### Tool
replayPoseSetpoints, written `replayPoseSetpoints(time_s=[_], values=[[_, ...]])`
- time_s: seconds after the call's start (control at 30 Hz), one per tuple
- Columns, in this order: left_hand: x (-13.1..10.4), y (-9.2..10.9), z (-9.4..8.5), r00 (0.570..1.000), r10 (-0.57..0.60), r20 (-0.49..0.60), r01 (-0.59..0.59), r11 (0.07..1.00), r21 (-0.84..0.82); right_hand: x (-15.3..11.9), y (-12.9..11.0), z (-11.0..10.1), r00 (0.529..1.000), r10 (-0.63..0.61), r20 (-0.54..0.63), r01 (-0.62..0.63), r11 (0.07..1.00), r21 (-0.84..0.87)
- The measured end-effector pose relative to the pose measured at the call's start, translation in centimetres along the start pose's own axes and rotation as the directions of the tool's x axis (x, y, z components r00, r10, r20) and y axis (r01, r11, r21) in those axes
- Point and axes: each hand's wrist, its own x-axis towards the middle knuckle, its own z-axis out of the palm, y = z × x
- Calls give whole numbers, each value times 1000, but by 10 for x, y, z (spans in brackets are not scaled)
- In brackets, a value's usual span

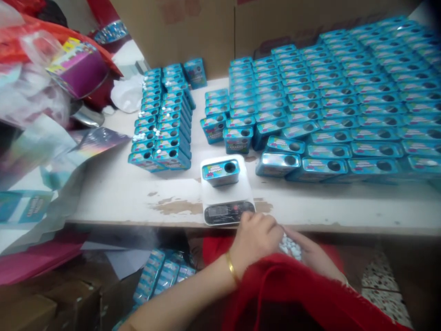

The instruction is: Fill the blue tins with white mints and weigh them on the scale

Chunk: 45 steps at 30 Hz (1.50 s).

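Observation:
Small white candies [290, 247] lie in the palm of my right hand [308, 250], which is cupped below the table's front edge. My left hand [260, 232], with a gold bangle on its wrist, is bent over the candies' left side, its fingers curled; what they hold is hidden. Just beyond my left hand, a white digital scale [223, 196] rests on the table. One blue tin [220, 172] with a round dark opening stands on the scale's plate, touched by neither hand.
Rows of blue tins [324, 110] fill the table's right side. A smaller block of tins [165, 124] stands left, some with white candies on top. A cardboard box [186, 37] rises behind. Bags and a purple box [81, 71] crowd the far left.

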Motion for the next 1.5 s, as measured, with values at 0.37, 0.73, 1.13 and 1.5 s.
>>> replayPoseSetpoints(time_s=[0.37,0.73,1.13,1.5], values=[[-2,-1,-18,972,-178,-151,158,978,-134,9,1,23,991,102,83,-116,975,189],[22,-51,-107,814,-186,-550,244,969,33,18,-21,54,986,1,167,-21,993,117],[-3,-91,-127,684,-286,-671,338,939,-55,35,-28,16,997,-76,-26,79,984,157],[0,-104,-121,713,-259,-652,314,949,-33,35,-27,14,996,-89,-14,91,983,160]])
